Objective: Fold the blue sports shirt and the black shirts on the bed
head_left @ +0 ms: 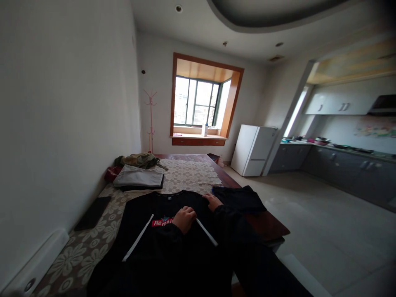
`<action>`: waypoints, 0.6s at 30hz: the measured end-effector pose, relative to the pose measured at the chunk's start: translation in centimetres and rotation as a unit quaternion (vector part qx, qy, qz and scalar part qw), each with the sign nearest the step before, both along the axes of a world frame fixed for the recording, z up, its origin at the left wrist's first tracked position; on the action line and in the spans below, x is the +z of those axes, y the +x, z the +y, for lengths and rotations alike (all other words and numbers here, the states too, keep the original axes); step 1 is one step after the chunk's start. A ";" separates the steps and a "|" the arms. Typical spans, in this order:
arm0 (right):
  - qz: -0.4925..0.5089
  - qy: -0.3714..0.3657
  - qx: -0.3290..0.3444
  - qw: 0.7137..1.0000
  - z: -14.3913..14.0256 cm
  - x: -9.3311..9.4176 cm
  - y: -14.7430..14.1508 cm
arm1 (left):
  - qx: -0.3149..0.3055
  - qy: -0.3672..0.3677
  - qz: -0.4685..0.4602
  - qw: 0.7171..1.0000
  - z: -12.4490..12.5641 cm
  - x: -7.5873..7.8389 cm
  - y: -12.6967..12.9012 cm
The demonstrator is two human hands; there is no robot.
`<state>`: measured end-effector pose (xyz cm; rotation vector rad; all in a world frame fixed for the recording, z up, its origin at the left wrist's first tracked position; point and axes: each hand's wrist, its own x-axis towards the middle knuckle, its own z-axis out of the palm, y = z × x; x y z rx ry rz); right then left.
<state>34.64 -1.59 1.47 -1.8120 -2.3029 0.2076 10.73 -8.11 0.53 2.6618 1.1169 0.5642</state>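
Note:
A black shirt [139, 239] lies spread on the table, its neckline at the far side. Its chest bears a red printed label [157, 223] with white letters, partly covered by my left hand [185, 219]. That hand is closed, its curled fingers pressed on the fabric at the top of a white strip [206, 232]. Another white strip [138, 238] slants across the other side of the shirt. My right hand [213, 202] is closed on the shirt's shoulder edge. Right beside it rests a folded dark garment [247, 198]. Dark sleeves cover both my wrists.
A patterned tablecloth [185, 171] covers much of the table. At the far left lie a folded grey garment [137, 176] and an olive garment [139, 160]. Nearer is a dark flat object [93, 213] by the wall. Beyond stand a pink coat rack [151, 115] and a white fridge [252, 150].

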 end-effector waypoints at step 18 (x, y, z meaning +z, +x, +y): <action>-0.049 -0.003 -0.071 0.996 -2.5 -4.7 -3.8 | 0.023 -0.007 -0.026 0.999 -1.8 -0.9 -1.4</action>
